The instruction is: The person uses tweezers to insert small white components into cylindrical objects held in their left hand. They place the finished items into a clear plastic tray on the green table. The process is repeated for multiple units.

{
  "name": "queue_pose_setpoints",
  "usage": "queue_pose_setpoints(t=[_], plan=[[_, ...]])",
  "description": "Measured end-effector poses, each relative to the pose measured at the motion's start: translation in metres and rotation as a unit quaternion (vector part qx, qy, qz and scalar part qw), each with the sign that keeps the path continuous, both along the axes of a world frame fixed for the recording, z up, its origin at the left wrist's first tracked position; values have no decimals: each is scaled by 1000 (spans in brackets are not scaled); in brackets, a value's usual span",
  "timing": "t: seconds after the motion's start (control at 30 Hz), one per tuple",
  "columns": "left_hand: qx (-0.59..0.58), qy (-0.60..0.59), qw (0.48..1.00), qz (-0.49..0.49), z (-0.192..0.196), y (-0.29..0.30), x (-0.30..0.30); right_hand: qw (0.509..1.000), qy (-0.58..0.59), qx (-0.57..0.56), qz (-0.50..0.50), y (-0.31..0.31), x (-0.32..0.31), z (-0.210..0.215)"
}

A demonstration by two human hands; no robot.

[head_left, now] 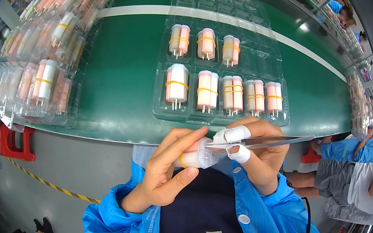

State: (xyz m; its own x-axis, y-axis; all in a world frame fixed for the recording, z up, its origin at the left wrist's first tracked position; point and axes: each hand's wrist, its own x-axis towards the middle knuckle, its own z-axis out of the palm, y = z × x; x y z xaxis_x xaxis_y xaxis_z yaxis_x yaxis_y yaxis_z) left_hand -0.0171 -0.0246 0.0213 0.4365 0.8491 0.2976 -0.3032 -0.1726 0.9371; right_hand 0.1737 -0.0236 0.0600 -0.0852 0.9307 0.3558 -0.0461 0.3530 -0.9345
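Observation:
My left hand [161, 179] is wrapped round a bundle of pink and white cylinders [191, 159], held by a yellow rubber band with a translucent cap end turned to the right. My right hand [263, 156] pinches metal tweezers [270, 142], with white tape round its thumb and a finger. The tips of the tweezers are at the capped end of the bundle; whether they grip anything there I cannot make out. Just beyond my hands lies a clear plastic tray [160, 113] with two rows of similar banded bundles [206, 89], short prongs pointing toward me.
Stacked clear trays full of bundles [43, 83] stand at the left on the green table [112, 88]. Below the table edge is a red stool [16, 143]. Other people sit at the right, near a co-worker's blue sleeve [342, 151]. More stacked bundles [359, 108] stand at the table's right end.

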Motion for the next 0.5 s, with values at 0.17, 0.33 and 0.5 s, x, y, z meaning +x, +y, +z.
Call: queue_pose_setpoints(t=[0.17,0.33,0.5], plan=[[-4,3,1000,-4,-1,0,0,1000,1,-12,-8,-1,-2,0],[-17,-22,1000,-13,-3,1,0,999,35,-27,-2,-2,-3,-2],[-33,-46,998,-26,-4,2,0,998,48,-42,4,-3,-3,2]])
